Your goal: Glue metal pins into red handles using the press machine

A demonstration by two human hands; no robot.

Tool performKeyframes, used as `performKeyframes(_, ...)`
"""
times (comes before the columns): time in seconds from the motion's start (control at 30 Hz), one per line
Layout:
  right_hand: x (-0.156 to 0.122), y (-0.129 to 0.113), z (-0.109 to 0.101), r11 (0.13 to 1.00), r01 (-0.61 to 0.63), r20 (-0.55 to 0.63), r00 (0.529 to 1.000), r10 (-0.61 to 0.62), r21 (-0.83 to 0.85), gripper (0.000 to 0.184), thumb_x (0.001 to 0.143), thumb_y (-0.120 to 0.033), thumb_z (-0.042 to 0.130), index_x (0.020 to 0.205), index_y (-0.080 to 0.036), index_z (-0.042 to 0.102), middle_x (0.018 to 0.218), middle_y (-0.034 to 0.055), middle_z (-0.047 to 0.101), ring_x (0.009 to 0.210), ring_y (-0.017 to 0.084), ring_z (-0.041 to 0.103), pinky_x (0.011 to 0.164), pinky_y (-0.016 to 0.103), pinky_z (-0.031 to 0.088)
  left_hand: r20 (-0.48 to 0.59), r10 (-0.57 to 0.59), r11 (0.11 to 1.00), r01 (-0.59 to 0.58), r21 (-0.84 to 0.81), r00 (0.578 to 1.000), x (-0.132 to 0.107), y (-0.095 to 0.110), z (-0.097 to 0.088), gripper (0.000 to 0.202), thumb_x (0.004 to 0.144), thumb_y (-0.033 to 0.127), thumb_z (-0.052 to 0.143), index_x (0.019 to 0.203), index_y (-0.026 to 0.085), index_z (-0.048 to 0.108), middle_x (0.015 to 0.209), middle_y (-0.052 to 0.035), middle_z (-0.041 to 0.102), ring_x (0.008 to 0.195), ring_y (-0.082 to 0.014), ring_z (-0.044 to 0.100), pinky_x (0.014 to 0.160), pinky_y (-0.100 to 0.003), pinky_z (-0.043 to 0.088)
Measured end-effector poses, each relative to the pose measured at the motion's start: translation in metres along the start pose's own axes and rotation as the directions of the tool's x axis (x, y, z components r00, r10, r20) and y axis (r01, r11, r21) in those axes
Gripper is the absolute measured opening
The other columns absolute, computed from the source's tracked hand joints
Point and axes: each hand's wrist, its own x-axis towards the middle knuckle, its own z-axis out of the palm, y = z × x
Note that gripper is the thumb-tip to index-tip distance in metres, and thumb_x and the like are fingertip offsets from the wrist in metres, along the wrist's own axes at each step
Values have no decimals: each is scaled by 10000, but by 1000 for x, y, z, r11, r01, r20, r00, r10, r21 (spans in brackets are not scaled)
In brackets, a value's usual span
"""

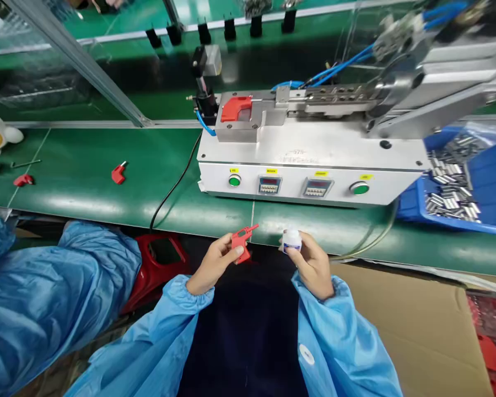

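Between thumb and fingers, my left hand (215,261) grips a red plastic housing (240,246) shaped like a small pistol, its thin red tip pointing up and right. My right hand (312,264) is closed around a small white bottle (291,239) with a blue-marked label, held upright. Both hands are apart, just in front of the bench edge. Beyond them stands a bench machine (314,149) with green buttons and two small displays. Another red housing (236,108) sits in the metal fixture (237,132) at the machine's left end.
A blue bin (491,187) of metal cylinders (452,193) stands right of the machine. On the green bench (82,154) lie red pieces (118,174) and a black cable (177,184). A co-worker's blue sleeve (86,270) and a red stool (157,270) are at left; cardboard (413,325) lies right.
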Motion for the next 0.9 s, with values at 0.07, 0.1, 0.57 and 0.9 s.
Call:
performKeyframes(0.07, -3, -6, 4, 997, -13, -24, 1000, 15, 82, 429, 990, -624, 620, 1155, -235, 698, 853, 31, 710, 742, 200, 669, 730, 344, 561, -8, 25, 1000, -25, 19, 1000, 1, 5, -2, 471, 836, 582, 839, 964, 138, 749, 794, -32, 660, 684, -136, 537, 634, -265, 455)
performKeyframes(0.1, -3, -8, 6, 991, -12, -52, 998, 19, 136, 427, 1002, -622, 601, 1155, -234, 693, 787, 14, 682, 676, 182, 637, 678, 329, 537, -18, 33, 999, -32, 28, 999, 0, 7, -3, 464, 849, 584, 827, 960, 141, 743, 800, -32, 661, 697, -140, 546, 650, -268, 465)
performKeyframes(0.57, 12, -17, 14, 900, -98, -167, 969, 184, 426, 485, 785, -707, 759, 932, -255, 658, 685, -33, 518, 472, 100, 383, 475, 308, 427, -4, 30, 994, -30, 109, 1000, -15, 17, 8, 526, 864, 677, 768, 887, 164, 653, 735, -5, 615, 658, -133, 528, 616, -248, 446)
performKeyframes(0.9, 7, -32, 34, 960, 47, -355, 933, 56, 275, 354, 865, -564, 757, 924, -220, 700, 549, -45, 519, 422, 126, 451, 445, 287, 402, -33, 98, 983, -92, 158, 995, -23, 21, 13, 542, 895, 705, 709, 889, 165, 666, 711, -2, 594, 633, -136, 515, 595, -251, 436)
